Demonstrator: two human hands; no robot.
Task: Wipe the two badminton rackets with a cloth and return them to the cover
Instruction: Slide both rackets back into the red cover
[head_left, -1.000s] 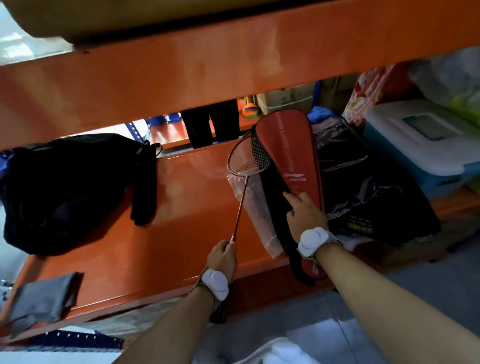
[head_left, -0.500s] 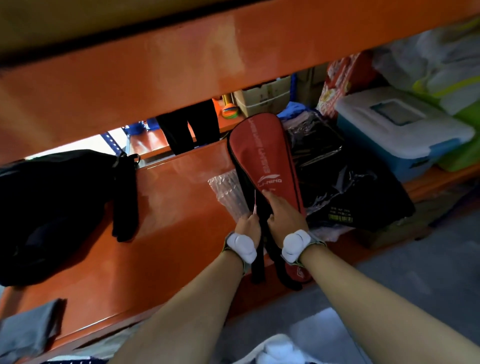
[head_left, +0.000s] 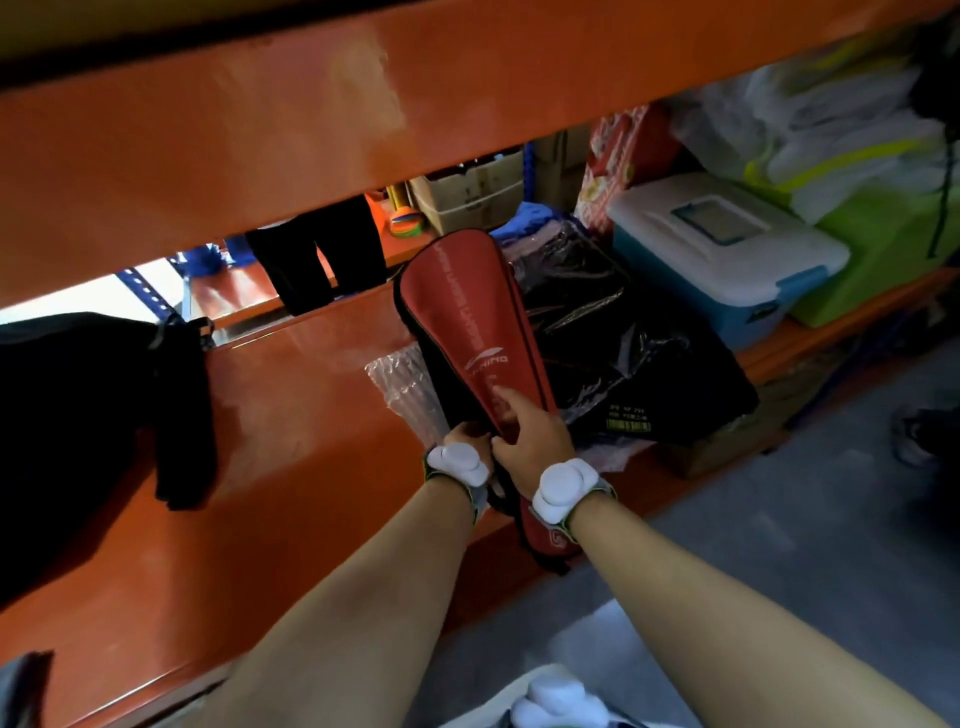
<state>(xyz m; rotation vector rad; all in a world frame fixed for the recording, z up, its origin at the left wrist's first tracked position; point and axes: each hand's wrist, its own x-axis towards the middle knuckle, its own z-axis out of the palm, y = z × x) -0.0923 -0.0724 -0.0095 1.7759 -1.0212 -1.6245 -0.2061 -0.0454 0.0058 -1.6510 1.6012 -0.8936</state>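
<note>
Your right hand (head_left: 530, 441) grips the red racket cover (head_left: 467, 332).
Your left hand (head_left: 467, 434) is tucked beside it at the cover's edge, its grip hidden.

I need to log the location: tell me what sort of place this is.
Probably a storeroom or warehouse: orange metal racking with blue uprights, cardboard boxes at the back, and a lidded plastic storage bin on the shelf.

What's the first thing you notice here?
The red racket cover stands out, lying in the middle of the orange shelf. Both hands meet at its narrow end: the right hand presses on top, the left hand tucks beside it. A white and blue box sits at the right.
</note>
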